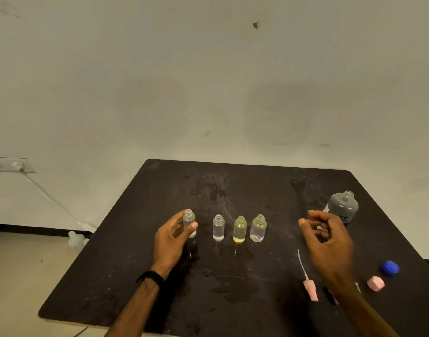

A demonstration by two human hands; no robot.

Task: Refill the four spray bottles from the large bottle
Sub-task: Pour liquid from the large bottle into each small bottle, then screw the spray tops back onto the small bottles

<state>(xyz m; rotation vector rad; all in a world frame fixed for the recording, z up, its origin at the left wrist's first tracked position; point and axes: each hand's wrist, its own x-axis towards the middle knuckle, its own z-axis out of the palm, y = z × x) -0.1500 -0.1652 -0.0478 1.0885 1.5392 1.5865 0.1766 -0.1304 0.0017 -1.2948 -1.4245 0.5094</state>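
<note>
The left hand pinches the leftmost of four uncapped spray bottles standing left of the large bottle, while the right hand hovers loosely curled, empty, just before it.

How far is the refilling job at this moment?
Done: all four small bottles and the large bottle stand uncapped. In hand: the left hand grips the leftmost bottle; the right hand holds nothing. Left: the bottles look nearly empty, so pouring and recapping remain.

Wall socket (white cable)
</note>
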